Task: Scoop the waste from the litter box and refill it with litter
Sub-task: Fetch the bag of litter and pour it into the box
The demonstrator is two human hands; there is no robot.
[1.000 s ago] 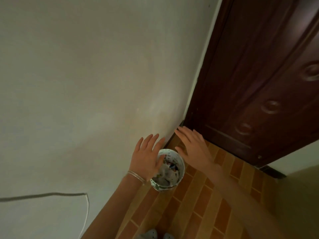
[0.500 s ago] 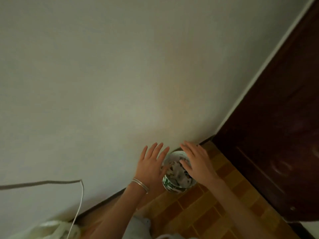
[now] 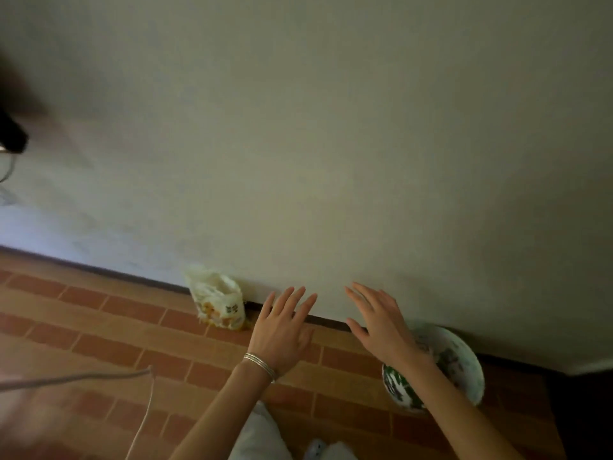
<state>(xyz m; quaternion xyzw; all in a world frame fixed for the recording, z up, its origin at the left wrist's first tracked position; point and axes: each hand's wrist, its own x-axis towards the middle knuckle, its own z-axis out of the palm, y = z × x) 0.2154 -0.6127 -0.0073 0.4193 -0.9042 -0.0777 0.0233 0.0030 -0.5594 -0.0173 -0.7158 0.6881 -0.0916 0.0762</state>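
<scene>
The person's left hand (image 3: 282, 330) and right hand (image 3: 378, 323) are extended over the brick-pattern tiled floor (image 3: 99, 327). The fingers of both are straight and spread, gripping nothing. The crumpled white plastic bag with orange print (image 3: 217, 302) stands against the pale wall (image 3: 298, 127), near the left hand but apart from it. The round white container with green pattern (image 3: 464, 363) sits by the skirting, partly under the right forearm; its contents are blurred.

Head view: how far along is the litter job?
Done: nothing provable; no litter box shows. In hand: nothing; left hand and right hand are open and empty above the floor, near a bag and a waste bin by the wall. Left: scooping and refilling, seemingly.
</scene>
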